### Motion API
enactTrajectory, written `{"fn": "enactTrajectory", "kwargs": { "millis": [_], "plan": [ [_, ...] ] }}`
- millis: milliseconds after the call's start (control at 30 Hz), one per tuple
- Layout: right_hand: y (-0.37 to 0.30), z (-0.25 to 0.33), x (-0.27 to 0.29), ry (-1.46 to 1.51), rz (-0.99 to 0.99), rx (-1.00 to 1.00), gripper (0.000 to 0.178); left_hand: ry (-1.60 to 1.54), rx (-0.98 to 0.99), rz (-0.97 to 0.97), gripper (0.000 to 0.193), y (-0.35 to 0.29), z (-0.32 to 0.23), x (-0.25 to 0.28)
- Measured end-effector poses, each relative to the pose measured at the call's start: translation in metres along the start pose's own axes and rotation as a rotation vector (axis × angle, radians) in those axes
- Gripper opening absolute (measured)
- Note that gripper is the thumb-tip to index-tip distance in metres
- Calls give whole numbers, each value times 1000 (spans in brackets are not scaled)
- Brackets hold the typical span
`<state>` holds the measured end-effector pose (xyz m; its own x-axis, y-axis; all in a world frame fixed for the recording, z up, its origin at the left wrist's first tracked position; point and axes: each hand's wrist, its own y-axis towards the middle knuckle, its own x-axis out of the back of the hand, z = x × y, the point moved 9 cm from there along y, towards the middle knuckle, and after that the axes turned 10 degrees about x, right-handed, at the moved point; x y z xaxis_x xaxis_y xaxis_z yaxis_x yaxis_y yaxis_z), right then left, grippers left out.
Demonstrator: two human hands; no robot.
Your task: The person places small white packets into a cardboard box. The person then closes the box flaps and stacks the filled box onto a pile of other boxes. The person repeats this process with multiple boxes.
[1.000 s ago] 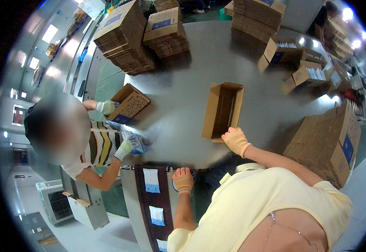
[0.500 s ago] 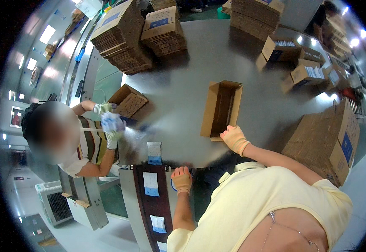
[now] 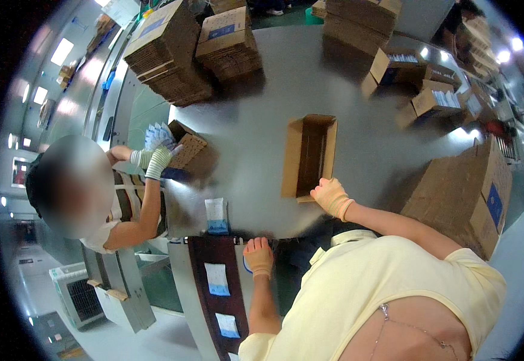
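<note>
My right hand [image 3: 330,198], in a fingerless tan glove, is closed on the near edge of an open cardboard box [image 3: 289,159]. The box stands on the metal table and no contents show inside it. My left hand [image 3: 258,255], gloved the same way, lies on the edge by the conveyor with its fingers stretched out and nothing in them. Beside it, a white and blue packet [image 3: 216,216] lies on the table at the belt's end. Two more packets, an upper one [image 3: 217,279] and a lower one [image 3: 228,325], lie on the dark conveyor belt [image 3: 199,265].
On the left, a co-worker's striped-gloved hands [image 3: 154,161] hold several packets at another cardboard box [image 3: 190,150]. Stacks of flattened cartons [image 3: 166,54] stand at the far left, with another stack [image 3: 454,192] at my right. Filled boxes [image 3: 436,102] stand at the far right.
The packets on the belt have moved toward me in the picture. The co-worker's hands have brought their packets up to the box. My hands have kept their places.
</note>
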<state>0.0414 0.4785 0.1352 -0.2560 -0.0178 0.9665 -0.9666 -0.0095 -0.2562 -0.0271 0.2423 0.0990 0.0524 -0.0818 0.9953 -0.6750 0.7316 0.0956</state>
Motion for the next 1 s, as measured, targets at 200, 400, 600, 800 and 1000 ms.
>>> {"fn": "enactTrajectory", "kwargs": {
  "millis": [200, 400, 600, 800, 1000],
  "plan": [
    [0, 0, -1, -20, -31, 11, 12, -24, 14, 17, 23, -1, 4, -5],
    [1, -1, -3, -30, -5, -4, 12, -33, 40, 96, 30, -4, 10, -23],
    [2, -5, -6, -27, -1, -12, 11, -29, 26, 21, 20, 1, 5, -10],
    [-2, -4, -1, -25, 9, -17, 14, -15, 46, 74, 20, -1, 8, -15],
    [-2, -6, -2, -8, 32, -29, 15, -20, 25, 4, 17, 0, 5, -9]
  ]
}}
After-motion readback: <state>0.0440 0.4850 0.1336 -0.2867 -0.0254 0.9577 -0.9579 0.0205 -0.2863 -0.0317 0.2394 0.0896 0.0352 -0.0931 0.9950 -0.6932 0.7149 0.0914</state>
